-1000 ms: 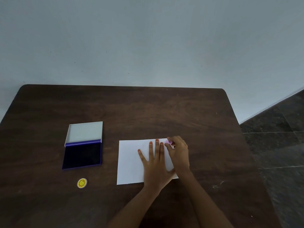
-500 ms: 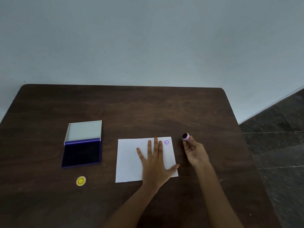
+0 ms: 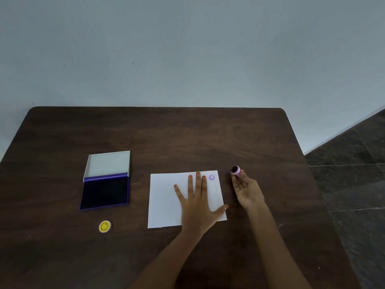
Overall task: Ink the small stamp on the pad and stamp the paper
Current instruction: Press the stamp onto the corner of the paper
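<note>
A white sheet of paper (image 3: 164, 201) lies on the dark wooden table (image 3: 166, 138). My left hand (image 3: 195, 203) rests flat on it with fingers spread. A purple smiley print (image 3: 211, 177) marks the sheet's far right corner. To the right of the sheet, my right hand (image 3: 246, 189) pinches the small pink stamp (image 3: 235, 170) at its fingertips, with the dark inked face turned up and away from me. The open ink pad (image 3: 105, 191) lies to the left, its dark blue pad exposed and its lid folded back.
A small round yellow cap with a smiley face (image 3: 104, 226) lies near the pad, toward me. The table's right edge (image 3: 302, 155) drops to a dark tiled floor. A pale wall stands behind the table.
My right hand lifted the stamp off the paper's far right corner and moved it right, off the sheet, leaving a purple print. The left hand stayed flat on the paper.
</note>
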`<state>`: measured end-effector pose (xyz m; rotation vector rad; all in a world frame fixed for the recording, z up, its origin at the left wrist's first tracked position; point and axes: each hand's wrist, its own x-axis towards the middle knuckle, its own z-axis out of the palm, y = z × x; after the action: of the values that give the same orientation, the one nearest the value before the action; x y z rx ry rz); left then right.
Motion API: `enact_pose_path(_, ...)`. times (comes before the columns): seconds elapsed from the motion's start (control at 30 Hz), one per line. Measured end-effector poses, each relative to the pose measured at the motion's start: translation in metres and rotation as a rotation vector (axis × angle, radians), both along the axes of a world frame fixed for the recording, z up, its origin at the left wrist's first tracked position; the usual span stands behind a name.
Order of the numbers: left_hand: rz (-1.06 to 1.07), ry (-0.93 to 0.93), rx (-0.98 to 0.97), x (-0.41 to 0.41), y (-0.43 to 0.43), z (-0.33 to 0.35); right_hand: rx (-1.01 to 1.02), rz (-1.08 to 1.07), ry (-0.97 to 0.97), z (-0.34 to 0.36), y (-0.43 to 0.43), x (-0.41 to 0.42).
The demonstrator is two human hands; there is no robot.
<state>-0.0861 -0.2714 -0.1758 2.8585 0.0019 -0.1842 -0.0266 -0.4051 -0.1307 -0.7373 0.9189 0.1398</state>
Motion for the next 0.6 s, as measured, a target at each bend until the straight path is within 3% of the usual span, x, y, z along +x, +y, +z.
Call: enact_pose_path(0.6, -0.009, 0.032, -0.017, -0.001, 0.0, 0.003, 0.056, -0.086, -0.086, 0.007, -0.001, -0.014)
